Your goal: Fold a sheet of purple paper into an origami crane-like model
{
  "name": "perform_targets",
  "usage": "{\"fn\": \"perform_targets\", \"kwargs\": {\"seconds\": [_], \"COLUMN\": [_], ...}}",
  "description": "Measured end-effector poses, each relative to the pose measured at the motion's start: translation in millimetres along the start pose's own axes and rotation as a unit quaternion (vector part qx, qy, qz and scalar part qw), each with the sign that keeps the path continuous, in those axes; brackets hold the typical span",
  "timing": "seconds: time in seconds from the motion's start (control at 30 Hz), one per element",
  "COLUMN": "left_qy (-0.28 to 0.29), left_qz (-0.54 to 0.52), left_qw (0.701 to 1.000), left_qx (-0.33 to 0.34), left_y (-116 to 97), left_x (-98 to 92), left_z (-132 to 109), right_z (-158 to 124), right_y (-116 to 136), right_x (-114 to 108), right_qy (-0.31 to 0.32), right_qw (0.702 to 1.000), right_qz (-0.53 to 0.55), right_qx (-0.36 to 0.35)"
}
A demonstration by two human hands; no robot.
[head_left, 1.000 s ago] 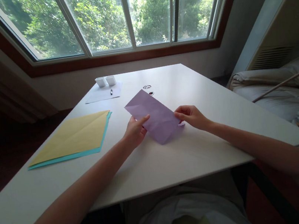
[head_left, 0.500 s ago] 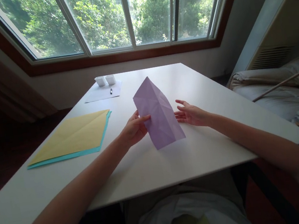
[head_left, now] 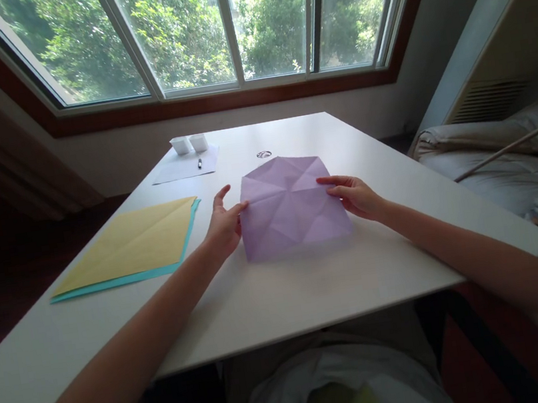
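Note:
A creased purple paper square is spread open just above the white table, its near edge touching the tabletop. My left hand pinches its left edge between thumb and fingers. My right hand holds the right edge with the fingers stretched along the sheet. Fold lines cross the paper in a star pattern.
A yellow sheet lies on a teal sheet at the left. At the far side are a white paper with a pen, two small white cups and a small round object. Bedding is at right.
The folded purple paper was lifted upright by my left hand, then opened out into a full square held at both sides.

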State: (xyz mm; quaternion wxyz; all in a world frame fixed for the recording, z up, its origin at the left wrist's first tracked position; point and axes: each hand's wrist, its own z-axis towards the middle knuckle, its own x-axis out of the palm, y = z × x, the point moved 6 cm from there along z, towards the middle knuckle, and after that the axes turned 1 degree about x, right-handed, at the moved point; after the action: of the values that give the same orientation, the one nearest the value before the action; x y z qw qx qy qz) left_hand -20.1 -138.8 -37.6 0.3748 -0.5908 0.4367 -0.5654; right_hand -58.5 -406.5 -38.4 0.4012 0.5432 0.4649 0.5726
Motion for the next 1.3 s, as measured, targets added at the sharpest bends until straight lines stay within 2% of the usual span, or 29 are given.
{"fn": "perform_targets", "kwargs": {"seconds": [0.07, 0.2, 0.27, 0.4, 0.57, 0.8, 1.07, 1.17, 1.23, 1.3], "left_qy": [0.029, 0.127, 0.147, 0.114, 0.088, 0.095, 0.106, 0.078, 0.062, 0.086], "left_qz": [0.007, 0.062, 0.07, 0.06, 0.053, 0.042, 0.044, 0.138, 0.212, 0.248], "left_qw": [1.0, 0.99, 0.987, 0.992, 0.995, 0.994, 0.992, 0.978, 0.953, 0.932], "left_qx": [0.006, -0.016, -0.008, 0.014, 0.0, 0.018, 0.058, 0.133, 0.206, 0.25], "left_y": [-2, -1, -2, -4, -5, -5, -4, -13, -23, -29], "left_x": [2.3, 13.7, 16.7, 13.3, 9.5, 13.6, 19.5, 17.8, 19.2, 25.6], "left_z": [0, -7, -9, -8, -4, -6, -7, -9, -14, -20], "right_z": [0, 1, 1, 2, 3, 4, 1, -4, -9, -12], "right_y": [-1, -1, 1, 3, 5, 5, 4, 15, 24, 29], "right_x": [-1, -3, -3, -5, -7, -6, 5, 6, 9, 14], "right_qy": [-0.005, -0.018, -0.024, -0.034, -0.042, -0.04, -0.04, -0.085, -0.101, -0.094], "right_qw": [1.0, 0.999, 0.997, 0.995, 0.994, 0.994, 0.983, 0.95, 0.923, 0.91], "right_qz": [-0.009, -0.038, -0.047, -0.057, -0.049, -0.047, -0.118, -0.222, -0.279, -0.302], "right_qx": [-0.006, -0.031, -0.051, -0.078, -0.086, -0.094, -0.138, -0.203, -0.245, -0.27]}}
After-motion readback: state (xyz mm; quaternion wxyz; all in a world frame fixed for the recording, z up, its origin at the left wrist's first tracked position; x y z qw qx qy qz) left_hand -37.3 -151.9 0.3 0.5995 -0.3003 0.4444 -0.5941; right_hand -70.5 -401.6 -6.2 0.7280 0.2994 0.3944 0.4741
